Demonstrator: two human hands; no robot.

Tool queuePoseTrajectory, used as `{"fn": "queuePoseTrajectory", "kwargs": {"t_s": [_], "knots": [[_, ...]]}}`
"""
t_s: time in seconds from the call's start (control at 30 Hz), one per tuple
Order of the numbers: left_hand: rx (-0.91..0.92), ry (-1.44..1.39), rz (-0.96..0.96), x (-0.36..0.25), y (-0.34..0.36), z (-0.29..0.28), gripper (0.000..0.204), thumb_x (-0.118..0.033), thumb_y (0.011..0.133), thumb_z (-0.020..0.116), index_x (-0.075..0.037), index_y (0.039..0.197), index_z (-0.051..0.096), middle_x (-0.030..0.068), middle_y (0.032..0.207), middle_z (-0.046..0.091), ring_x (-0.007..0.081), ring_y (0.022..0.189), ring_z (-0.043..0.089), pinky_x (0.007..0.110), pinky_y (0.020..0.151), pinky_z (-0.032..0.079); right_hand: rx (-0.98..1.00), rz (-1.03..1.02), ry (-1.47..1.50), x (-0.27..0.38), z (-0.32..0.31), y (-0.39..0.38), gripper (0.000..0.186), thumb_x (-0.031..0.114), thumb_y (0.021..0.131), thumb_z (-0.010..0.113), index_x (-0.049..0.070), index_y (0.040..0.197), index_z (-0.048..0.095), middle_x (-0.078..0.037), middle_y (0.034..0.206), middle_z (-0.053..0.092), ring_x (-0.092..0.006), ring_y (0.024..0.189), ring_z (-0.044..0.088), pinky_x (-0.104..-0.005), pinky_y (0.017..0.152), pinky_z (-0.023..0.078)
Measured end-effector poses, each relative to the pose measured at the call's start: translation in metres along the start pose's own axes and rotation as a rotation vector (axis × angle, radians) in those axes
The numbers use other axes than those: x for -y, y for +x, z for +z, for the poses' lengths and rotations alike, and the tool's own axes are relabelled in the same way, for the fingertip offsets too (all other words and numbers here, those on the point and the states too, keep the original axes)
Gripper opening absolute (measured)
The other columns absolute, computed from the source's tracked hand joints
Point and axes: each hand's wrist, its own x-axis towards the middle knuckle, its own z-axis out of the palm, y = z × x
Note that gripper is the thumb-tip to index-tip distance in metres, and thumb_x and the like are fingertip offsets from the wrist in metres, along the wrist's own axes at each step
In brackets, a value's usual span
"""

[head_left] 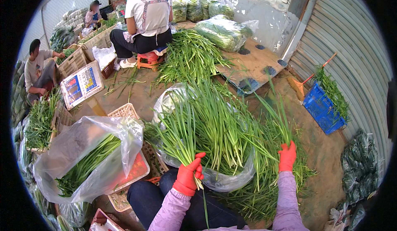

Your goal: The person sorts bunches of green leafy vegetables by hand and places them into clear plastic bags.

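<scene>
My left hand (188,174), in an orange glove, grips an upright bunch of long green leafy stalks (178,140) by their pale ends, over my dark-trousered knees. My right hand (286,154), gloved alike, holds a smaller, thin bunch of stalks (281,123) out to the right. Between and beyond my hands lies a big pile of the same greens (219,135) on clear plastic sheeting (229,177). At left, an open plastic bag (78,156) with stalks inside sits on a scale (132,173) with a red plate.
Three co-workers (147,13) (39,69) (93,15) sit among crates (72,65). Bagged greens (223,36) rest on a board (256,71) at the back. A blue crate (320,109) and broom (302,84) stand by the shutter (351,44); dark bagged bundles (357,164) lie below.
</scene>
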Motion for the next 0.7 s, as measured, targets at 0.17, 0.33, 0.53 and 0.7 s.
{"fn": "queuePoseTrajectory", "kwargs": {"t_s": [0.17,0.33,0.53,0.7], "knots": [[-0.001,0.019,-0.021,0.002,0.0,0.003,0.032,-0.019,0.086,0.056,-0.006,0.115,0.056,-0.0026,0.059,0.043,0.0083,0.042,0.035,0.024,0.043,0.034,-0.13,-0.683,-0.767,-0.009,0.013,-0.029,0.055,0.017,0.075,0.065,0.0,0.124,0.047,-0.021,0.121,0.053,-0.0323,0.112,0.051,-0.0405,0.094,0.041],[-0.009,0.004,-0.009,0.0,-0.001,-0.004,0.025,-0.015,0.088,0.055,-0.009,0.111,0.06,-0.0012,0.058,0.045,0.0089,0.042,0.037,0.026,0.042,0.035,0.441,-0.625,-0.608,0.006,0.137,-0.103,0.073,0.044,0.074,0.068,0.0,0.127,0.044,-0.021,0.124,0.051,-0.0342,0.112,0.051,-0.0419,0.093,0.041],[-0.027,0.029,-0.029,-0.001,-0.001,-0.003,0.026,-0.016,0.088,0.054,-0.01,0.113,0.059,-0.0015,0.059,0.046,0.0092,0.044,0.038,0.027,0.044,0.037,0.613,-0.385,-0.921,0.002,0.199,-0.091,0.067,0.022,0.076,0.064,0.008,0.135,0.035,-0.022,0.116,0.056,-0.0356,0.106,0.055,-0.0419,0.087,0.045],[-0.036,-0.02,-0.045,-0.002,0.001,-0.005,0.024,-0.014,0.088,0.054,-0.011,0.111,0.06,-0.0014,0.059,0.046,0.0093,0.043,0.038,0.027,0.043,0.037,0.487,-0.018,0.061,-0.015,0.137,-0.02,0.041,-0.006,0.073,0.055,0.0,0.113,0.056,-0.016,0.101,0.063,-0.0268,0.087,0.063,-0.0349,0.07,0.051]]}}
